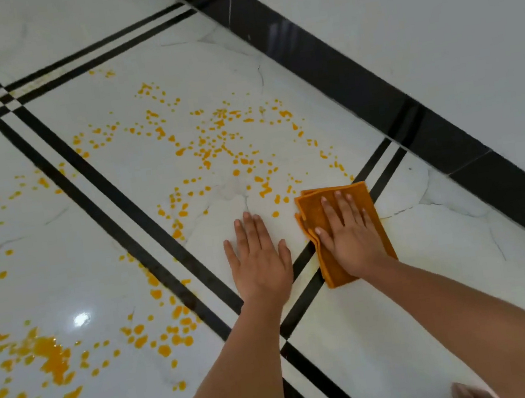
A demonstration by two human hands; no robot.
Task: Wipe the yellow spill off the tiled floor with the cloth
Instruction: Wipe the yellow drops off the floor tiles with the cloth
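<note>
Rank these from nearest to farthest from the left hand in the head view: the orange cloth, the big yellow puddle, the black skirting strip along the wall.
Measured from the left hand, flat on the tile:
1. Orange cloth, just to its right under the right hand.
2. Black skirting strip, beyond the cloth, up and to the right.
3. Big yellow puddle, far off to the left.

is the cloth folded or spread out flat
Folded. The orange cloth shows stacked layered edges at its near-left corner and side, and lies flat on the tiled floor under the right hand.
</note>
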